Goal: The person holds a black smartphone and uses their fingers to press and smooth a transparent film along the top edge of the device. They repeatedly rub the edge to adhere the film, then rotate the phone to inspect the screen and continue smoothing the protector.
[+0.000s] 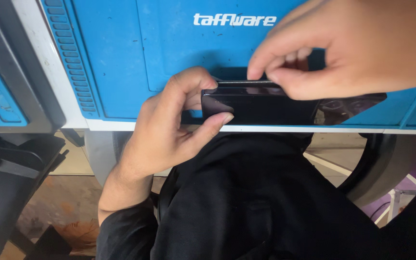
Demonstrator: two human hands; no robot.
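At centre frame, just left of middle, the left hand (169,127) grips the end of a black phone (266,103), thumb and fingers closed around it. Farther right, the right hand (347,53) pinches the phone's top edge above the blue mat (121,58).

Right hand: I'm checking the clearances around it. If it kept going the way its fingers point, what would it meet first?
The right hand points leftward and slightly down, its fingers already pinching the top edge of the black phone. Past that, probably the left hand gripping the phone's left end, though depth is unclear.
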